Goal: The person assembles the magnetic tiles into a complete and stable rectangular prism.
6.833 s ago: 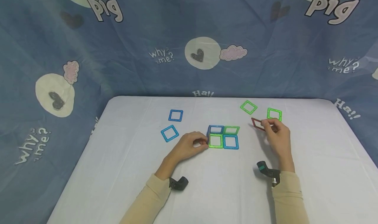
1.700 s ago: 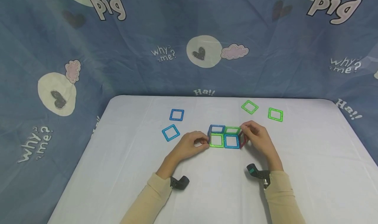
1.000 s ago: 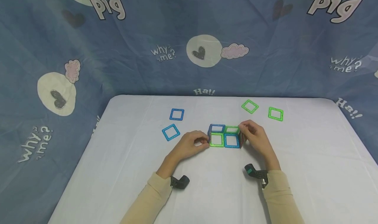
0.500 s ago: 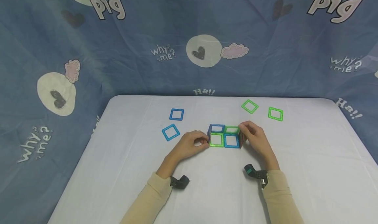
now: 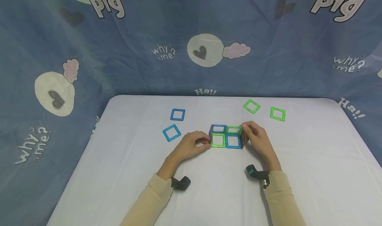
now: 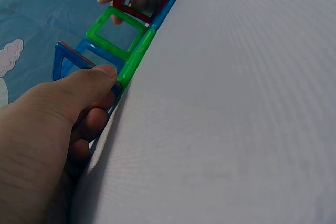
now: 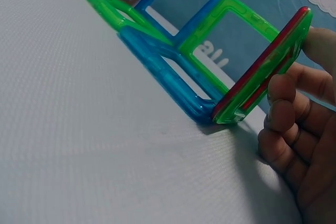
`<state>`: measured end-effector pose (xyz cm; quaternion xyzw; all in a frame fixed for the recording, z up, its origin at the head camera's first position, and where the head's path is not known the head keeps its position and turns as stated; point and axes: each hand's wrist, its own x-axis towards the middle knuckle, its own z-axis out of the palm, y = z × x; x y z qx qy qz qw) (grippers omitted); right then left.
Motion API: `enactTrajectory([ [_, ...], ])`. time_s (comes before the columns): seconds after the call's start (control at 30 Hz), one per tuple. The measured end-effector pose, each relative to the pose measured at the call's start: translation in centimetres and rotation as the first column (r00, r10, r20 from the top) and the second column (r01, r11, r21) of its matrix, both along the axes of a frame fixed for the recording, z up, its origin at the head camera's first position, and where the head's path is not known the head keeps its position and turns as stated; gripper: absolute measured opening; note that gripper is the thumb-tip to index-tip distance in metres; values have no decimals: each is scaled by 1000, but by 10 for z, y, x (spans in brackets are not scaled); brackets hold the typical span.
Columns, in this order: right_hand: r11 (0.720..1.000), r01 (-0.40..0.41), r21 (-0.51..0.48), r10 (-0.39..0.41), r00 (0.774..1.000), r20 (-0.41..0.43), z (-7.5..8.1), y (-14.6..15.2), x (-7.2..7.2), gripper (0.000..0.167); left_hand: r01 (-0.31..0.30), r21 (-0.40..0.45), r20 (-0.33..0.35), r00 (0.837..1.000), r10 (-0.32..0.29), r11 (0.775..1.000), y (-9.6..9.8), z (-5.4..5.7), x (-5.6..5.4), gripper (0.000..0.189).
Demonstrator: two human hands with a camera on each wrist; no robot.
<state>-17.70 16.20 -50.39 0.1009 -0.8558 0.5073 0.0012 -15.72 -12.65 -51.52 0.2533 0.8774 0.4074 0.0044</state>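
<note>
Magnetic square tiles form a small structure mid-table: a green tile (image 5: 218, 146) and a blue tile (image 5: 233, 147) lie flat in front. Behind them a blue tile (image 5: 219, 125) and a green tile (image 5: 234, 127) stand upright. My left hand (image 5: 192, 145) pinches a blue, red-edged tile (image 6: 55, 61) standing at the left end, thumb on its near edge. At the right end my right hand (image 5: 259, 139) holds a red tile (image 7: 261, 62) with a green outer side, upright but leaning slightly outward. Its lower edge meets the flat blue tile.
Two loose blue tiles, one farther back (image 5: 177, 119) and one nearer (image 5: 169, 139), lie left of the structure. Back right lie two green tiles, one turned like a diamond (image 5: 247, 108), the other (image 5: 278, 119) beside it. A patterned blue cloth (image 5: 134, 70) hangs behind the white table (image 5: 209, 199).
My right hand has brought the red tile leftward from near the loose green tiles and stood it at the structure's right end. My left hand has stayed at the left end.
</note>
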Motion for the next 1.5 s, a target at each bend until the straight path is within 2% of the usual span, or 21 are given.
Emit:
enactTrajectory([
  [0.43, 1000, 24, 6, -24, 1000, 5, 1, -2, 1, 35, 1, -3, -6, 1000, -1, 1000, -1, -2, 0, 20],
  [0.7, 1000, 4, 21, -3, 999, -52, 2, 2, 2, 32, -10, -28, 25, 1000, 11, 1000, 1, -1, -1, 20],
  [0.97, 989, 74, 128, -67, 996, -56, 1, 11, 0, 35, -11, -32, 23, 1000, 12, 999, 2, -1, 0, 20],
  [1.1, 984, 115, 134, -107, 992, -66, -1, 15, -2, 35, -11, -28, 20, 1000, 12, 1000, 2, -1, 0, 20],
  [1.5, 966, 223, 133, -196, 961, -194, -3, 28, -4, 21, -14, -29, 24, 1000, 14, 999, 1, 0, 0, 20],
])
